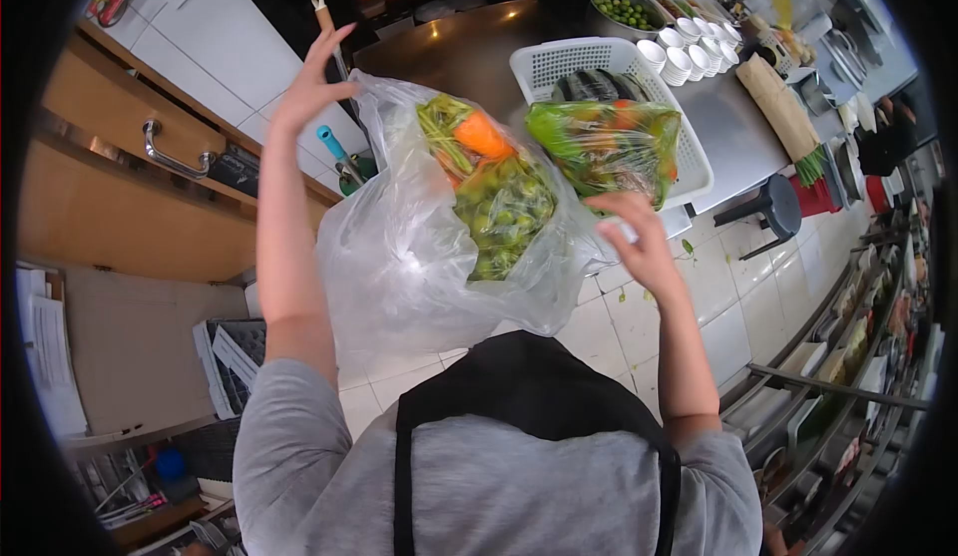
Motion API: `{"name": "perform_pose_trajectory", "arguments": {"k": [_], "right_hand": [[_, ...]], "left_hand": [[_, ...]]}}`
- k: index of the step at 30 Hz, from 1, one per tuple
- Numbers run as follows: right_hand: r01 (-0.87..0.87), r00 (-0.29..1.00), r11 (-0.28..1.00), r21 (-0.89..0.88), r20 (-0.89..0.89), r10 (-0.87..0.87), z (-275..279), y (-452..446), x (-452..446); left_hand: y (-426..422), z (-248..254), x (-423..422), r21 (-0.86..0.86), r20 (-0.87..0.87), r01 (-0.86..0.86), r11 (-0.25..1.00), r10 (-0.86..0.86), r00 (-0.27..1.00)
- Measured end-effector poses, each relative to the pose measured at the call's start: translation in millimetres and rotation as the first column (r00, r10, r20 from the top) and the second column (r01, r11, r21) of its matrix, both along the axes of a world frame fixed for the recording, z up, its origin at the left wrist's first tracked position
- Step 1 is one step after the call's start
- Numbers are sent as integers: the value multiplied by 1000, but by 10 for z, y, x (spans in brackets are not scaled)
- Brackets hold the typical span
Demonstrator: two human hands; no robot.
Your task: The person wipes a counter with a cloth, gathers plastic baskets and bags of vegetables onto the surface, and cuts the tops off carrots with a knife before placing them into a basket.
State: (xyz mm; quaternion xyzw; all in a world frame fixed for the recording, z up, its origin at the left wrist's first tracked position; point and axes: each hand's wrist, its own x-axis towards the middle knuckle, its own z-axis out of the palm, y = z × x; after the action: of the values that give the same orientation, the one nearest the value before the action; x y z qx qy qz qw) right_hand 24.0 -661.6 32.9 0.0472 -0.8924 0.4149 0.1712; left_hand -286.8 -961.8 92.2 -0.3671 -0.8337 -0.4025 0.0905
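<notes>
A large clear plastic bag (384,242) lies in front of me on the counter and hangs over its near edge. Its mouth is spread wide, showing green vegetables (504,212) and orange pieces that look like carrot (481,135). My left hand (307,89) is raised at the bag's upper left edge, fingers stretched, the thumb close to the plastic; whether it touches I cannot tell. On the other side my right hand (639,240) hovers by the bag's right edge, thumb and fingers apart. Just beyond it, a smaller filled bag of green and orange vegetables (609,147) rests on a white basket (696,162).
Dark striped vegetables (599,85) lie inside the basket. Behind are a metal bowl of green limes (624,9) and stacked white cups (689,57). A dark stool (778,207) stands at right. To the left are a wooden drawer (130,107) and a blue-handled tool (327,137).
</notes>
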Motion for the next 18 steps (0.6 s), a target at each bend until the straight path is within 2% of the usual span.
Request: {"name": "perform_pose_trajectory", "arguments": {"k": [1, 2, 3, 4, 5, 6, 7, 8, 9, 10, 12, 13, 14, 15, 17, 18], "right_hand": [[-7, 1000, 1000, -3, -2, 7, -17, -56, -50], [-130, 991, 976, 174, 13, 130, -59, -123, -97], [-245, 968, 907, 342, 46, 245, -119, -167, -119], [-255, 967, 862, 438, 90, 240, -203, -181, -111], [-262, 964, 861, 436, 90, 248, -256, -163, -105], [-247, 966, 818, 519, 59, 254, -296, -131, -98], [-225, 965, 769, 599, 26, 262, -348, -98, -97], [-233, 962, 767, 597, 27, 271, -453, -102, -106], [-271, 949, 879, 391, -45, 312, -567, -140, -132], [-313, 934, 935, 166, -123, 335, -638, -167, -158], [-272, 958, 957, 98, -71, 279, -607, -295, -194], [-220, 975, 975, 35, -10, 220, -609, -373, -186], [-182, 980, 980, -86, -93, 173, -676, -440, -186], [-183, 980, 979, -90, -90, 175, -697, -423, -148], [-44, 999, 995, -86, -19, 43, -765, -398, -5], [-44, 999, 995, -94, -1, 44, -794, -391, 48]], "left_hand": [[212, 68, 211, -127, -255, 25, 992, -57, 965], [462, 98, 434, -256, -483, 16, 967, -142, 864], [705, -90, 659, -367, -458, -6, 930, -174, 872], [930, -281, 812, -473, -404, -10, 881, -207, 891], [1080, -523, 827, -558, -393, -10, 830, -254, 884], [1168, -819, 749, -468, -444, 21, 883, -256, 859], [1218, -870, 704, -469, -444, 12, 883, -248, 861], [1260, -895, 669, -578, -310, -42, 815, -171, 935], [1302, -929, 627, -682, -181, -73, 728, -71, 981], [1338, -1023, 568, -681, -181, -79, 728, -64, 981], [1359, -1245, 475, -499, -382, -195, 844, -12, 924], [1348, -1334, 437, -504, -374, -196, 841, -9, 927], [1332, -1364, 405, -440, -457, -194, 876, -32, 889], [1332, -1393, 352, -374, -538, -184, 909, -51, 841], [1341, -1476, 321, -379, -527, -198, 904, -35, 849], [1345, -1479, 335, -346, -555, -223, 912, -7, 832]]}}
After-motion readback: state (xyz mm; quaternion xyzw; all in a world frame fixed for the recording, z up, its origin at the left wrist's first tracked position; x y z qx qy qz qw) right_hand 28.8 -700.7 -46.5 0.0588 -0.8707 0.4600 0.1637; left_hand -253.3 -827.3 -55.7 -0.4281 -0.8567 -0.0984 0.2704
